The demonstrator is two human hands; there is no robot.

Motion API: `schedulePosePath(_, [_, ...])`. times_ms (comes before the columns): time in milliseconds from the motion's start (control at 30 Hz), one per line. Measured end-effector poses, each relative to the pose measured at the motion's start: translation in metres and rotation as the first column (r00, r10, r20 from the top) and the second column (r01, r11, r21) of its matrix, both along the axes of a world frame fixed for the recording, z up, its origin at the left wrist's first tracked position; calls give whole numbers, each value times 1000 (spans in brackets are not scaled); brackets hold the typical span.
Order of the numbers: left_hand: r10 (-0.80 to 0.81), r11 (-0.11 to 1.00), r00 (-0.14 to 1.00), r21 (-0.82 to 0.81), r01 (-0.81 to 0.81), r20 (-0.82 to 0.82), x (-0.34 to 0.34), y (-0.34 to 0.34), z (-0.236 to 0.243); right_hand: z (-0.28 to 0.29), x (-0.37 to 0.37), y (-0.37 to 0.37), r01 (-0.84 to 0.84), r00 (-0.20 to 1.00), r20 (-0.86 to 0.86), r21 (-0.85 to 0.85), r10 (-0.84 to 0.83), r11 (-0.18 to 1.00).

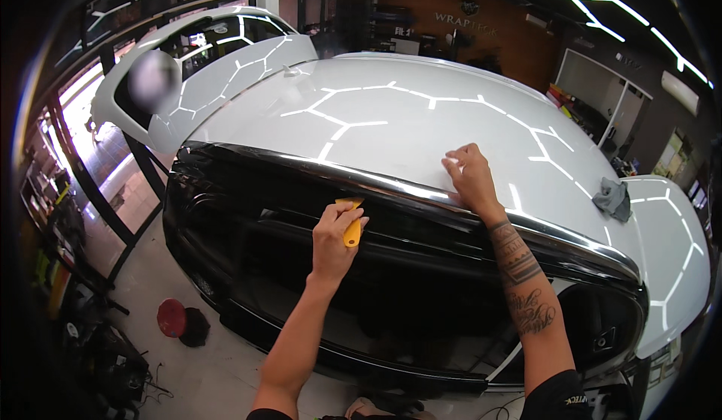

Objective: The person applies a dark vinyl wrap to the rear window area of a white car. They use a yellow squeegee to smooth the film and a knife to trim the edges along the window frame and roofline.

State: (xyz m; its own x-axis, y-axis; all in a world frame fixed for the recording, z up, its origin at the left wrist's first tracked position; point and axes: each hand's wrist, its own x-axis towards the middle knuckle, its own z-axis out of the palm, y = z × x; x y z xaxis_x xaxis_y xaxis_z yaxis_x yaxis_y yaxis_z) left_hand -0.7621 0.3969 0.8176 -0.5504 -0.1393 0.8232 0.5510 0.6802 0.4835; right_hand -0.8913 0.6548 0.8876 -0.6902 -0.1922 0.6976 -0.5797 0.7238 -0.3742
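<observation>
A broad glossy white car panel [376, 104] fills the middle, with a chrome strip [391, 184] along its near edge and a dark glossy section [263, 258] below. My left hand [333, 232], left of centre, is closed round a yellow-handled tool that looks like a scraper [352, 233]. Its upper end points at the dark surface just under the chrome strip; the fingers partly cover it. Farther right, my right hand [472, 175] rests at the white panel's near edge, its fingers curled in toward the thumb. What those fingers hold, if anything, I cannot make out.
A crumpled grey cloth [613, 199] lies at the panel's right side. White panels jut out left [226, 74] and right [669, 247]. On the floor at lower left are a red round object [171, 318] and black equipment [105, 360] with cables.
</observation>
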Motion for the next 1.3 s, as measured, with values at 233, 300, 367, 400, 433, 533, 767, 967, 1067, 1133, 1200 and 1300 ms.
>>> schedulePosePath(233, [344, 888, 939, 336, -314, -31, -35, 26, -16, 3, 17, -20, -22, 998, -58, 230, 36, 973])
schedulePosePath(300, [394, 844, 919, 399, -360, -5, -43, 27, -18, 5, 15, -18, -6, 996, -84, 255, 28, 967])
schedulePosePath(367, [432, 787, 901, 473, -395, 33, -46, 20, -22, 2, 15, -19, -8, 994, -99, 276, 36, 961])
schedulePosePath(400, [393, 802, 919, 479, -356, 26, -45, 17, -24, 2, 14, -21, -12, 993, -107, 288, 44, 958])
schedulePosePath(433, [350, 814, 937, 489, -313, 17, -45, 15, -25, 2, 14, -22, -13, 992, -117, 304, 51, 953])
schedulePosePath(533, [209, 825, 977, 527, -202, 46, -41, 11, -24, 3, 17, -27, -42, 993, -95, 291, 72, 956])
schedulePosePath(767, [306, 818, 936, 455, -351, 172, -47, 10, -8, 2, 14, -22, -59, 991, -93, 334, 95, 941])
schedulePosePath(967, [268, 774, 955, 562, -293, 130, -56, -27, -22, 4, 15, -26, -90, 991, -59, 354, 118, 931])
schedulePosePath(1067, [205, 755, 971, 612, -236, 122, -59, -40, -25, 1, 13, -26, -96, 991, -58, 355, 124, 930])
schedulePosePath(1133, [198, 740, 967, 623, -253, 157, -60, -50, -24, 0, 12, -25, -97, 989, -71, 340, 128, 935])
schedulePosePath(1200, [278, 769, 942, 543, -337, 190, -62, -71, -28, 1, 15, -26, -104, 987, -77, 340, 138, 935])
schedulePosePath(1300, [282, 747, 934, 560, -358, 221, -65, -87, -19, 1, 12, -24, -105, 985, -94, 342, 145, 934])
